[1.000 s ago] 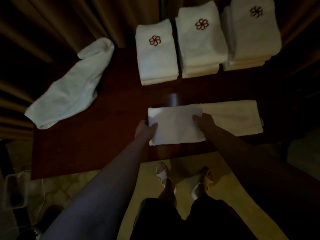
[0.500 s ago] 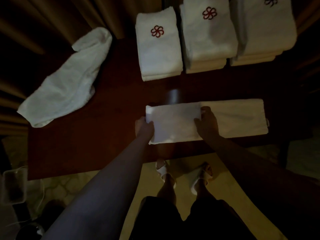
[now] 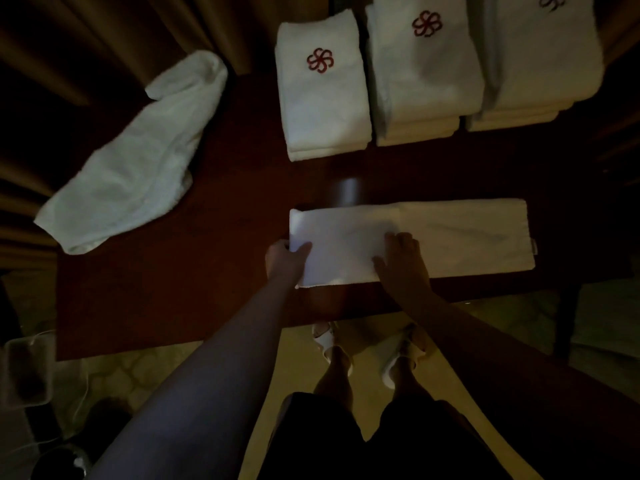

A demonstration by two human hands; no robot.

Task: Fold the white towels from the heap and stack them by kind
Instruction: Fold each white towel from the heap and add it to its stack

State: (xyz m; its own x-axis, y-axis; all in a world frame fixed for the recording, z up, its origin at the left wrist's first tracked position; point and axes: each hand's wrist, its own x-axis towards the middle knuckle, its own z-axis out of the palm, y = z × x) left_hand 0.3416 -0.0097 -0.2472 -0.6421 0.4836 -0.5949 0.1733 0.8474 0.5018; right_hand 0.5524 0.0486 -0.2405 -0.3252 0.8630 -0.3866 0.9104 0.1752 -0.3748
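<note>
the scene is dim and warm-toned, with corners falling to near black. white towels point(image 3: 408, 242) catch most light; a faint glare spot sits on the table point(image 3: 347, 194). wide-angle bending curves the edges, detail soft and noisy.

Dim light. Dark reddish-brown wooden counter point(image 3: 214, 271); brown pleated curtains point(image 3: 104, 36) behind it. Pale patterned floor point(image 3: 346, 403). Clear plastic container point(image 3: 26, 370) at lower left.
</note>
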